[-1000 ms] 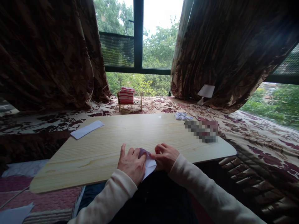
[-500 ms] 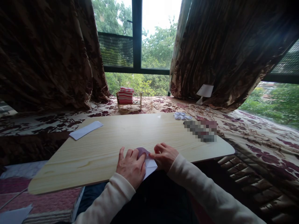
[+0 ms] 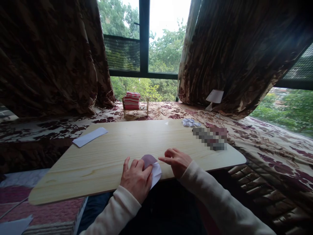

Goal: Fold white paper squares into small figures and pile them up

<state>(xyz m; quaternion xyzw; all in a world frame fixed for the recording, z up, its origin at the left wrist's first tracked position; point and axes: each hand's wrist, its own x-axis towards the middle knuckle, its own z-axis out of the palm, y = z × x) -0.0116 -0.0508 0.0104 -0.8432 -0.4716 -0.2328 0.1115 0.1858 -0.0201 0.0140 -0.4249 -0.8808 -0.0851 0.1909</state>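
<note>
A folded sheet of white paper (image 3: 156, 176) with creases and a rounded purplish-grey upper part lies at the near edge of the wooden tabletop, its lower end reaching past the edge. My left hand (image 3: 137, 178) holds it down from the left, fingers spread across the tabletop and its side. Just right of the paper, my right hand (image 3: 177, 161) is apart from it, empty. Its index finger points left toward the sheet, while the other fingers are partly curled.
On the tabletop (image 3: 97, 166), a folded white paper strip (image 3: 90, 136) lies at left. Small folded white pieces (image 3: 190, 122) sit at the back right, near a blurred-out item (image 3: 210, 138). Behind stand a little rack with striped cloths (image 3: 132, 100) and a lamp (image 3: 215, 97).
My right hand has come off the paper and moved slightly right, its index finger now stretched out. The paper's right corner now looks turned in. My left hand has stayed on it.
</note>
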